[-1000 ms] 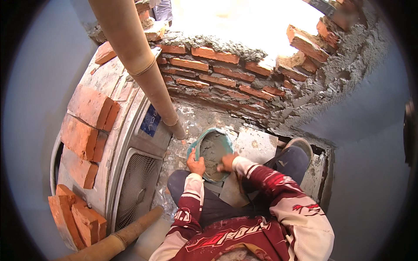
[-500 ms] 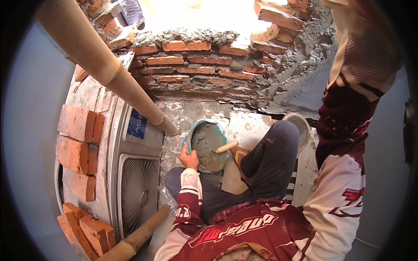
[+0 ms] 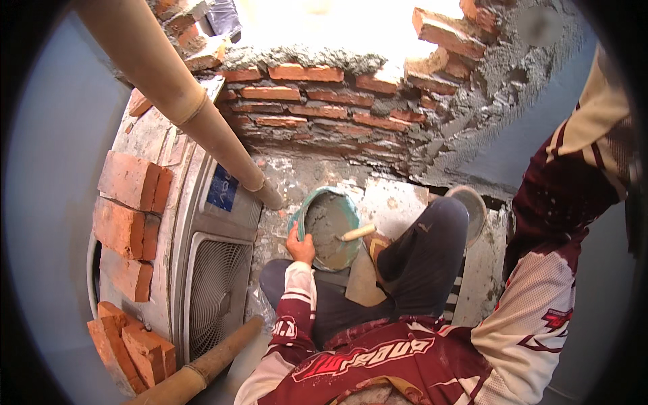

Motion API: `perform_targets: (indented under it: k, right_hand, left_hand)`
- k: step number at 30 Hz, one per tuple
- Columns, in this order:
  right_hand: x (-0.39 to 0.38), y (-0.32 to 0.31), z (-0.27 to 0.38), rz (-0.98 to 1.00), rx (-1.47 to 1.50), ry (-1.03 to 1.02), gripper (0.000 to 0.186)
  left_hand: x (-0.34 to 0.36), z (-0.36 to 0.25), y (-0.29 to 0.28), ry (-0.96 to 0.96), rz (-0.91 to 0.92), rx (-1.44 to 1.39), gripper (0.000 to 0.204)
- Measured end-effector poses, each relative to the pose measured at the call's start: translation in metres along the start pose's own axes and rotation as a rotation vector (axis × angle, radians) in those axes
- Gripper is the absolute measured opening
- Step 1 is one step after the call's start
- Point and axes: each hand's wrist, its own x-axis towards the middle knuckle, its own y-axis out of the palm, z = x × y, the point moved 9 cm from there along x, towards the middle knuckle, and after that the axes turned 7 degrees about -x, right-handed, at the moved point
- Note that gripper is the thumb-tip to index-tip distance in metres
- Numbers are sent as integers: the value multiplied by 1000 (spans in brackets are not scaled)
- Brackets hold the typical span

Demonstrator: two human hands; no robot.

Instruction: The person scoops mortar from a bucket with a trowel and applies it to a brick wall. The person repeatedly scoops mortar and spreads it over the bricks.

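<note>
Wooden handle (image 3: 358, 233) slants rightward from teal bucket (image 3: 353, 217), left hand (image 3: 301, 249) gripping bucket's rim, right hand unseen.

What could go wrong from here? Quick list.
1. A pale tool handle juts past the rim of the teal bucket, close to the right shoe; a leg shift might knock it and flick mortar.
2. Only the left hand is seen holding the bucket; if it slips, the bucket could shift.
3. Bricks sit apparently loose on the fan unit; a bump might topple one.
</note>
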Motion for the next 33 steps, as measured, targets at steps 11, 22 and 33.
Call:
perform_targets:
  k: [11, 22, 33]
  right_hand:
    - [2, -7, 0, -23, -18, -11, 22]
    - [2, -95, -55, -559, -89, 225, 24]
    - [-186, 457, -188, 483, -309, 1132, 35]
  left_hand:
    - [2, 16, 7, -57, 4, -148, 49]
    - [5, 22, -12, -27, -24, -65, 50]
    - [3, -4, 3, 131, -91, -65, 49]
